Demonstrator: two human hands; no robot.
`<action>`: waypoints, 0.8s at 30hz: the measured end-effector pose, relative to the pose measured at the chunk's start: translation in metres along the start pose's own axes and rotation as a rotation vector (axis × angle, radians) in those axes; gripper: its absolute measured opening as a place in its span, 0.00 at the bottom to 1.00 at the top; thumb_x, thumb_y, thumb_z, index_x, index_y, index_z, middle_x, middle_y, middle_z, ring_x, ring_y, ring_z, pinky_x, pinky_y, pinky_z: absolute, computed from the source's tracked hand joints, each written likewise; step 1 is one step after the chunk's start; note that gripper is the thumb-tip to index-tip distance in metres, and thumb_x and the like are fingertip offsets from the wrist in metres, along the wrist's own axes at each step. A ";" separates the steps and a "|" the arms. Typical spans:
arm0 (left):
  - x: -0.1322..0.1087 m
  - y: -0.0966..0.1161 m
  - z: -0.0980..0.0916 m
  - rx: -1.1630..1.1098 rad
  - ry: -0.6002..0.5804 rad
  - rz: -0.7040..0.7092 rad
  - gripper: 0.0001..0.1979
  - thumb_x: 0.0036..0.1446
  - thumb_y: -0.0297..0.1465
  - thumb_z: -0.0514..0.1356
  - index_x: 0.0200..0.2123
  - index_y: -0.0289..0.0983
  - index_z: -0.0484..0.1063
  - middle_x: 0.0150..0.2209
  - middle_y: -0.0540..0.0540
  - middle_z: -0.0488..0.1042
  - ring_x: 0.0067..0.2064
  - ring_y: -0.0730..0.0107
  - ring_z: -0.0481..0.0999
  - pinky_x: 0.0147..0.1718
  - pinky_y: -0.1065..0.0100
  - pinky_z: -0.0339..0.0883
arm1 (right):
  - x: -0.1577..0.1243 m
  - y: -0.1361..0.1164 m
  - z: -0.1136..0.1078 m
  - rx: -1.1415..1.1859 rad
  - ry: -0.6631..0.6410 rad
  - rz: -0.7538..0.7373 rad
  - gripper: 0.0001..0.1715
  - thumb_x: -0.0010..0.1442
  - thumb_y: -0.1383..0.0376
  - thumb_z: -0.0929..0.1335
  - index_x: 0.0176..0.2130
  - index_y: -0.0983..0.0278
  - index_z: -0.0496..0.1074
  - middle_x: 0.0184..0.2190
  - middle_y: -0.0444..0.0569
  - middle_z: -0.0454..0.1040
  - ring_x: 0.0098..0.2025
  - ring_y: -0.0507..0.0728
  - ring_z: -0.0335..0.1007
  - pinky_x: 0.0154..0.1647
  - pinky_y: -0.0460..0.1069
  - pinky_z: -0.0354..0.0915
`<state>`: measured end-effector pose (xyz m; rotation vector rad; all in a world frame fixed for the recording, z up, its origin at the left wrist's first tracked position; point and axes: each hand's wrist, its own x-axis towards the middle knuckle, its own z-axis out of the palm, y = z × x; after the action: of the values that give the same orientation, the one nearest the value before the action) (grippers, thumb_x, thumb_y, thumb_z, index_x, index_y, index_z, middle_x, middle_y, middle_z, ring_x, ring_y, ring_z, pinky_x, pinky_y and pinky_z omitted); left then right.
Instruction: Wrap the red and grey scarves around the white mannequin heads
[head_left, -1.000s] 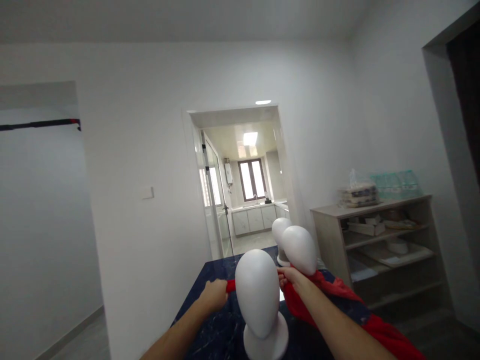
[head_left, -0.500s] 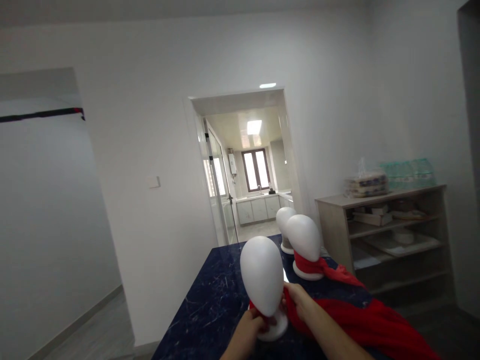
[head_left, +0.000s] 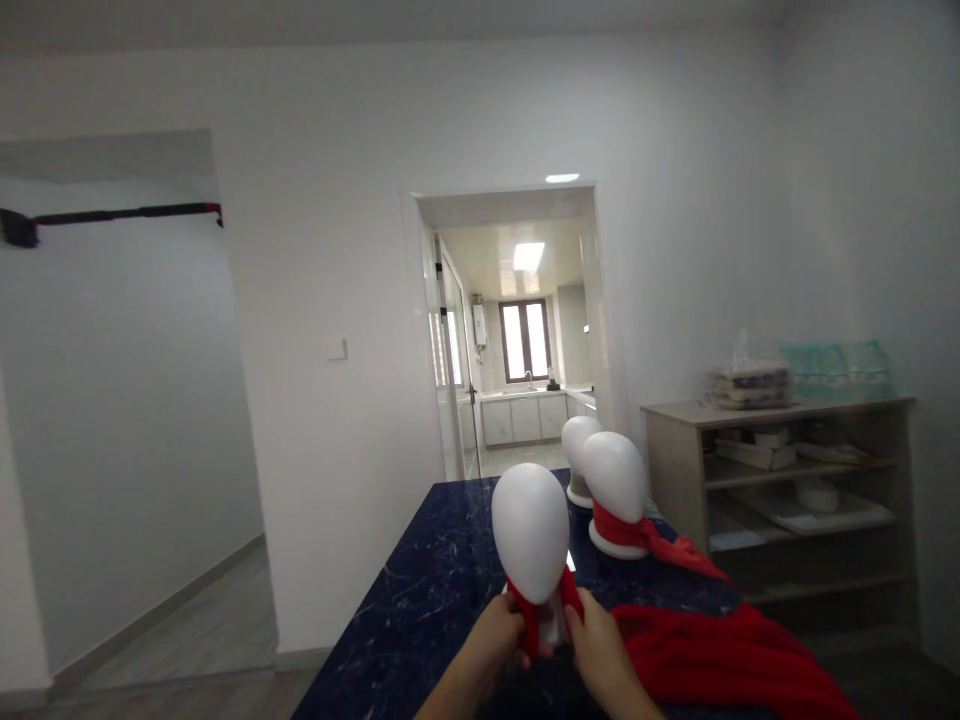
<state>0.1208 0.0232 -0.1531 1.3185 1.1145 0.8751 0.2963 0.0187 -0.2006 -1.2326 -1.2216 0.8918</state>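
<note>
A white mannequin head (head_left: pixel 530 530) stands upright near the table's front, with a red cloth (head_left: pixel 531 622) around the back and sides of its neck. At the neck's left side, my left hand (head_left: pixel 499 630) is closed on the cloth. My right hand (head_left: pixel 596 640) grips the cloth at the right side of the neck. Part of the white neck shows between the two hands. Behind to the right, a second white head (head_left: pixel 615 475) wears a knotted red scarf (head_left: pixel 664 542). More red fabric (head_left: pixel 712 655) lies in folds at the right.
A third white head (head_left: pixel 579 440) stands farther back on the dark blue marbled table (head_left: pixel 427 560). To the right is a shelf unit (head_left: pixel 675 440) with wrapped packs (head_left: pixel 750 385) and bottles (head_left: pixel 840 370) on top. Beyond the table, a doorway opens to a kitchen.
My right hand has come down and closer to the front of the neck, bringing cloth along its right side. My left hand still holds the cloth. The camera view has shifted and levelled slightly.
</note>
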 end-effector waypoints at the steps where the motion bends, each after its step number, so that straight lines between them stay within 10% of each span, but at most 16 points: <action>1: -0.001 0.001 0.002 0.014 0.018 0.011 0.16 0.49 0.30 0.64 0.43 0.31 0.79 0.42 0.33 0.85 0.31 0.58 0.86 0.19 0.71 0.62 | -0.010 0.004 -0.004 -0.076 0.004 -0.058 0.08 0.62 0.60 0.68 0.42 0.57 0.75 0.40 0.54 0.83 0.43 0.66 0.80 0.43 0.54 0.67; 9: -0.015 0.021 0.007 0.051 -0.020 -0.029 0.19 0.54 0.35 0.67 0.48 0.33 0.80 0.37 0.37 0.86 0.30 0.64 0.84 0.17 0.76 0.59 | -0.056 0.008 -0.032 -0.284 -0.057 -0.265 0.22 0.69 0.49 0.64 0.52 0.57 0.78 0.53 0.59 0.83 0.55 0.69 0.80 0.55 0.56 0.71; 16: -0.018 0.031 0.000 0.034 -0.129 -0.088 0.16 0.49 0.30 0.68 0.43 0.34 0.83 0.41 0.37 0.86 0.34 0.67 0.84 0.24 0.76 0.72 | -0.047 -0.004 0.018 -0.215 0.078 -0.287 0.17 0.69 0.52 0.61 0.40 0.57 0.73 0.35 0.52 0.85 0.38 0.62 0.83 0.40 0.50 0.71; 24: -0.007 0.018 0.003 -0.022 -0.199 -0.074 0.16 0.48 0.31 0.70 0.41 0.34 0.81 0.35 0.41 0.85 0.33 0.62 0.83 0.33 0.64 0.78 | -0.036 0.004 0.046 -0.033 0.021 -0.041 0.25 0.56 0.59 0.65 0.51 0.59 0.78 0.49 0.55 0.86 0.53 0.66 0.82 0.51 0.52 0.73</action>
<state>0.1235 0.0178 -0.1344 1.3075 0.9889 0.6838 0.2458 -0.0066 -0.2152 -1.2358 -1.2456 0.8295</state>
